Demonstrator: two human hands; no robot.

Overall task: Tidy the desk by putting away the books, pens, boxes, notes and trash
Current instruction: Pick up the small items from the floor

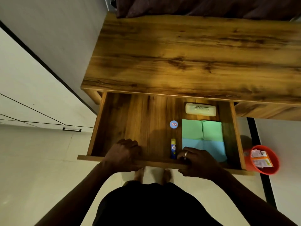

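Observation:
The wooden desk's drawer (pixel 123 115) stands pulled out below the desk top (pixel 187 51). Inside it lie green notes (pixel 202 128), blue notes (pixel 210 147), a cream box (pixel 200 109), a round blue-lidded tin (pixel 173 124) and a blue and yellow glue stick (pixel 173 148). My left hand (pixel 124 154) grips the drawer's front edge left of centre, fingers curled over it. My right hand (pixel 197 162), with a ring on one finger, grips the same edge to the right, beside the glue stick and over the corner of the blue notes.
An orange bin (pixel 264 168) with wrappers in it stands on the floor right of the drawer. A pale cabinet with a black handle (pixel 71 129) is at the left. Dark cloth (pixel 203 7) hangs behind the desk. My feet show under the drawer.

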